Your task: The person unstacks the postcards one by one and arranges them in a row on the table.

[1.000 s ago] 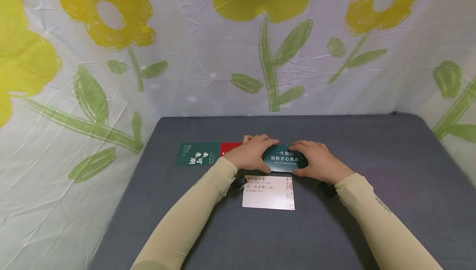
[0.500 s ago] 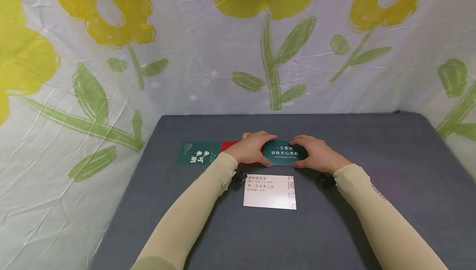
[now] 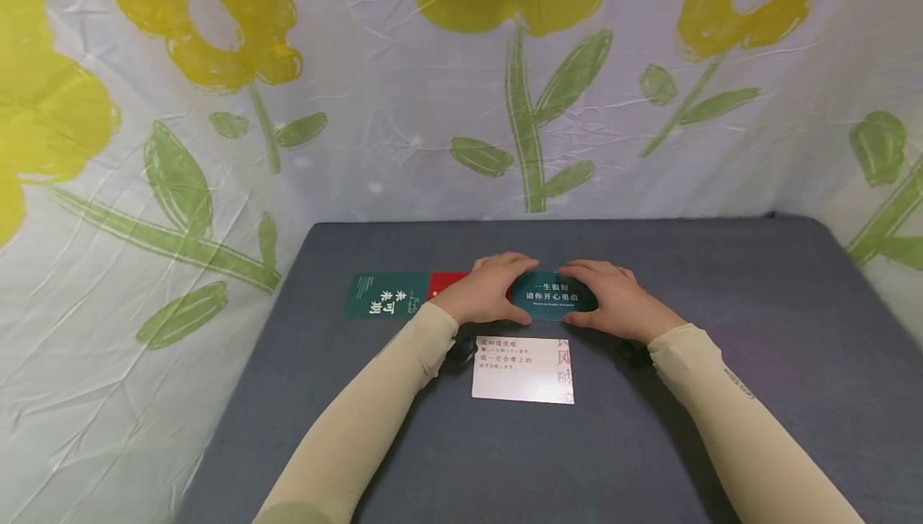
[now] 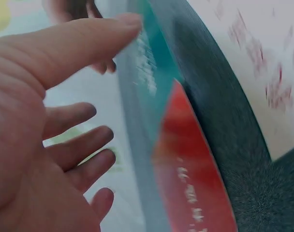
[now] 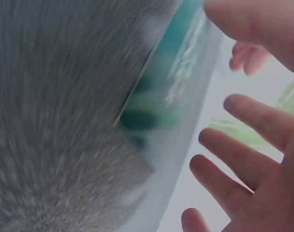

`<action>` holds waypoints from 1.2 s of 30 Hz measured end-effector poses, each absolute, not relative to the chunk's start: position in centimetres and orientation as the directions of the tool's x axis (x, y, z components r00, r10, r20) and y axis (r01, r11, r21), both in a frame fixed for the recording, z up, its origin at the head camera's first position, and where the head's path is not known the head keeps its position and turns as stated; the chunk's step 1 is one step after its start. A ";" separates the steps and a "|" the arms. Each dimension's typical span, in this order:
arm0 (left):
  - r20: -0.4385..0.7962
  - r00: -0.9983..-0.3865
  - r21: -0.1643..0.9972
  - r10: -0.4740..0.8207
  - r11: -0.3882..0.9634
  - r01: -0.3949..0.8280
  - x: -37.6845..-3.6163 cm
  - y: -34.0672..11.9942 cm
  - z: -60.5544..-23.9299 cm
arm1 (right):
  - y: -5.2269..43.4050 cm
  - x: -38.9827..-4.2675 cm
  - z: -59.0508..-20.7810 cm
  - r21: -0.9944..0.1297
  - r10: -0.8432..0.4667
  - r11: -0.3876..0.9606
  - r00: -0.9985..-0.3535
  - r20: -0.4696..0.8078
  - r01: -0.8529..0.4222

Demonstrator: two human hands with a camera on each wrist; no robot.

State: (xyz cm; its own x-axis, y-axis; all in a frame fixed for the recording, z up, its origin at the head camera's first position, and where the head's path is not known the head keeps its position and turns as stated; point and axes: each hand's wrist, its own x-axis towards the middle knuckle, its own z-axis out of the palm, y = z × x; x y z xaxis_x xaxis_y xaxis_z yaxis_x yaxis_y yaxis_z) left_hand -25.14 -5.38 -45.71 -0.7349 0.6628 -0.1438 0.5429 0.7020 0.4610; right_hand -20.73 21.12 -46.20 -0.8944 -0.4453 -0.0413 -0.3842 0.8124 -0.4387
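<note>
Your left hand (image 3: 485, 293) and right hand (image 3: 613, 305) hold a teal card (image 3: 552, 296) between them, one at each short end. On each hand the thumb sits at the card's near edge and the fingers (image 3: 505, 261) arch over its far edge, lightly curled around it. In the left wrist view your thumb (image 4: 74, 46) lies along the card's face and the other fingers spread behind it. The right wrist view is blurred, but your fingers (image 5: 253, 118) show spread beside the card's edge.

The teal card carries white lettering and sits near the middle of the grey worktop (image 3: 757, 316), toward the far side. Whether it rests flat or is lifted slightly cannot be told.

Under your left hand a red card (image 3: 447, 284) peeks out, touching the teal card's left end. Just left of it lies a dark green card (image 3: 385, 295) with white writing. Nearer to you, just below the teal card, lies a white card (image 3: 522, 370) with reddish print.

Behind the worktop hangs a white sheet (image 3: 375, 107) painted with yellow flowers and green leaves.
</note>
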 end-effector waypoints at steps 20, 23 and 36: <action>-0.169 -0.741 0.322 0.650 0.747 0.582 -15.3 -10.9 -45.0 | 15.4 -11.5 -46.4 -0.415 -0.516 0.769 -0.855 0.047 -0.487; -0.174 -0.726 0.332 0.665 0.734 0.593 -15.1 -10.7 -45.0 | 15.2 -11.4 -46.8 -0.401 -0.524 0.774 -0.851 0.029 -0.490; -0.191 -0.722 0.298 0.664 0.741 0.602 -15.1 -10.3 -45.1 | 15.1 -11.8 -47.1 -0.376 -0.521 0.783 -0.853 0.040 -0.496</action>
